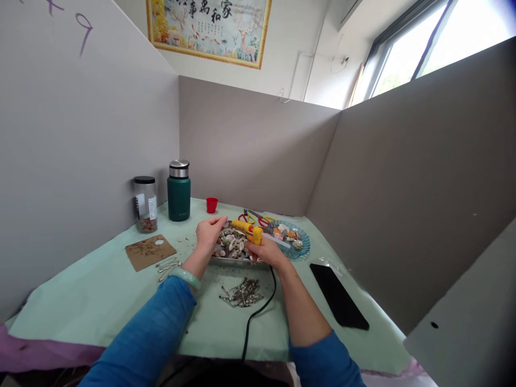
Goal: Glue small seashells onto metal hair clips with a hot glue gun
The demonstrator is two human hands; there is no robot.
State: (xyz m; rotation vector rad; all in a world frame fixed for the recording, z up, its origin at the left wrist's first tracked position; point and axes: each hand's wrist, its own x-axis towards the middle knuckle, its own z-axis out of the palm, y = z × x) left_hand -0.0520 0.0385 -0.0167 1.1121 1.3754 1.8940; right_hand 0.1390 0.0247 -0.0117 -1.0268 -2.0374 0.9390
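My right hand (265,250) is wrapped round the handle of a yellow glue gun (246,230), whose nozzle points left and whose clear glue stick sticks out at the back. Near the nozzle, the fingers of my left hand (209,234) pinch something small and pale that I cannot make out. Below both hands lies a metal tray (237,262) filled with small shells (234,243). A pile of metal clips (242,293) rests on the table in front of the tray, beside the gun's black cord (258,312).
A blue plate (305,247) of larger shells and some pliers (264,220) lie behind right. A black phone-like slab (338,295) is at right. Left are a green bottle (178,199), a jar (145,207), cardboard (149,252) and wire loops (167,267). A red cup (212,205) stands behind.
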